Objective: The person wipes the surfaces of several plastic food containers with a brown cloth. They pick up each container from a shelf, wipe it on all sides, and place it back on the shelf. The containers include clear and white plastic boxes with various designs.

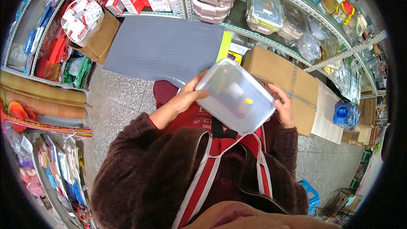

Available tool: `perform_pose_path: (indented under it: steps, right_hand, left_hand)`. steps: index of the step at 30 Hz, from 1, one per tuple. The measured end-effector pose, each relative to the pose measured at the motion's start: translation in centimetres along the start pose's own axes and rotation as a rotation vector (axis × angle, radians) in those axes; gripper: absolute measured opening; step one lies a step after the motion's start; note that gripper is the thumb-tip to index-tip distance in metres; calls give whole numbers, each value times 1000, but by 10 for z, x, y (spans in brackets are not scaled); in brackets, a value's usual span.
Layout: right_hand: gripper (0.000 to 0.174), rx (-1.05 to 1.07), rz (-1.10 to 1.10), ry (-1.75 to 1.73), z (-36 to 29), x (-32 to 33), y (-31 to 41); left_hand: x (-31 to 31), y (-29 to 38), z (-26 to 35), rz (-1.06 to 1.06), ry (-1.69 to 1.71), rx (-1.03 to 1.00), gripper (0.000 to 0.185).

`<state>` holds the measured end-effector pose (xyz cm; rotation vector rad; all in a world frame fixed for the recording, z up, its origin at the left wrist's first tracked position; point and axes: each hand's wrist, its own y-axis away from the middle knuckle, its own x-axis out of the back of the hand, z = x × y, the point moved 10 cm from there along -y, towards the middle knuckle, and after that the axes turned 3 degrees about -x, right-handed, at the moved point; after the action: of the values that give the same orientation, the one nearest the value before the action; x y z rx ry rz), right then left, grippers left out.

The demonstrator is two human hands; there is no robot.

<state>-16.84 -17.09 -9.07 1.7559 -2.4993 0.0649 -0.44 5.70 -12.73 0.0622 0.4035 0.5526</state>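
A translucent plastic food container [227, 93] is held up in front of my chest, tilted, with a small orange sticker [248, 101] on it. My left hand [187, 97] grips its left edge, thumb lying on the near face. At the right edge, my right hand [282, 105] holds the container with bent fingers, partly hidden behind it. Behind the container are a grey corrugated sheet [159, 44] and a taped cardboard box [283, 82]. I wear a red apron [190, 121] over a brown fleece jacket.
Metal shelves ahead carry stacked lidded containers [213, 0], clear boxes [265, 11] and red-and-white cartons [136, 1]. A full white basket [82, 20] sits on a carton at left. Rolled mats [44, 101] jut out from the left. A blue plastic stool [309, 195] stands behind me, right.
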Motion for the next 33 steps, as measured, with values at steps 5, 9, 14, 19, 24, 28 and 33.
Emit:
perform_pose_path:
  steps: [5,9,14,19,24,28,33]
  right_hand:
    - [45,-15,-47,-38,-13,-6,-8]
    - [42,63,-126,3,-33,-24,-21]
    - [40,197,-65,96,-66,-26,-56]
    - [33,321,-58,168,-102,-23,-92]
    - [28,367,-20,180,-90,-34,-85]
    - [28,199,12,176,-55,-30,-57]
    - [26,130,-69,193,-35,-23,-16]
  left_hand:
    - [-1,-18,40,-86,0,-65,81]
    - [-6,-28,64,-197,-23,-68,77]
    - [-27,-51,70,-338,-248,-69,75]
    - [-41,-65,74,-446,-472,-113,81]
    - [-37,-56,76,-458,-484,-190,78]
    - [-20,-48,59,-357,-135,-55,80]
    - [7,-44,44,-227,-29,-38,86]
